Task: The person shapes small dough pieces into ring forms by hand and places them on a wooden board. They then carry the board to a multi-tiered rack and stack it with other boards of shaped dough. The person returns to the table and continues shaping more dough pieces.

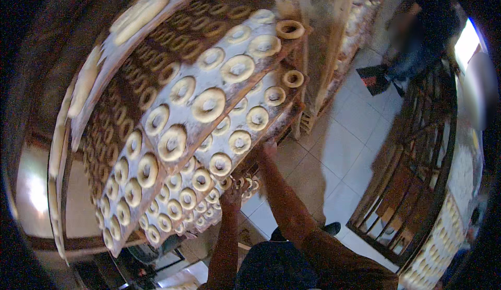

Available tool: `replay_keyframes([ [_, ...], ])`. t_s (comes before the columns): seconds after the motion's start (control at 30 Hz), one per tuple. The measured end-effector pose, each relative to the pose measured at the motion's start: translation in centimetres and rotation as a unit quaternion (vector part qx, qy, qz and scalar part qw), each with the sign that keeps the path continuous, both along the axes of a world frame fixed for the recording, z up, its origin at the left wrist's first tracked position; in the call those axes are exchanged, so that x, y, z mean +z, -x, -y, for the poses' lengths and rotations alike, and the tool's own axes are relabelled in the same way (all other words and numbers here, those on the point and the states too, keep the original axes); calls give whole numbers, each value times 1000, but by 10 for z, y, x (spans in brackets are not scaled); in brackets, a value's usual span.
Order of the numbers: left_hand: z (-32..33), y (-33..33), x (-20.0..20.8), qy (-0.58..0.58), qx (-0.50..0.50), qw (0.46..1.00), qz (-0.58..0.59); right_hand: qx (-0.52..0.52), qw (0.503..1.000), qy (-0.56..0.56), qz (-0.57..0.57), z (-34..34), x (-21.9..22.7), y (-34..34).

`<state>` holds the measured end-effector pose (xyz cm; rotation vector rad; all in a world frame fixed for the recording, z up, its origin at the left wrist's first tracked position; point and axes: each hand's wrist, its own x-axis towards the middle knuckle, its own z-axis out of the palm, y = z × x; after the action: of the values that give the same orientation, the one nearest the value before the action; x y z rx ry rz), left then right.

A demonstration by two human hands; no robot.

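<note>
Several floured boards bearing pale dough rings stand one above another, with an upper board [195, 84] above a second board [245, 120]. Beneath these, a lower board [180, 188] shows more rings. My left hand [233, 196] is at the near edge of the lower boards, its fingers closed over the edge beside some dough rings [221, 164]. Farther forward and to the right, my right hand [268, 148] grips a board's edge under the second board; its fingertips are partly hidden. Shadow hides which level each hand holds.
Long pale dough pieces [141, 19] lie on a top board at left. Wooden rack posts [318, 55] rise ahead. A dark slatted rack [412, 170] stands right, with a tray of small dough pieces [441, 243] beyond. A person [422, 34] is at the far right on the tiled floor [344, 144].
</note>
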<state>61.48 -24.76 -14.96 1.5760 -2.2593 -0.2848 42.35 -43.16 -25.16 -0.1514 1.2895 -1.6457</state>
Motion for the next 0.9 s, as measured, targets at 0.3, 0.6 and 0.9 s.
replay_keyframes([
  [0.3,-3,10,-15,-208,105,870,-435,-125,967,-137,-173,-170,37,103],
  [0.6,-20,88,19,-269,-7,816,-511,-331,918,-124,-180,-457,235,286],
  [0.9,-2,271,191,-486,-297,741,-355,-386,671,-418,-475,-697,369,354],
])
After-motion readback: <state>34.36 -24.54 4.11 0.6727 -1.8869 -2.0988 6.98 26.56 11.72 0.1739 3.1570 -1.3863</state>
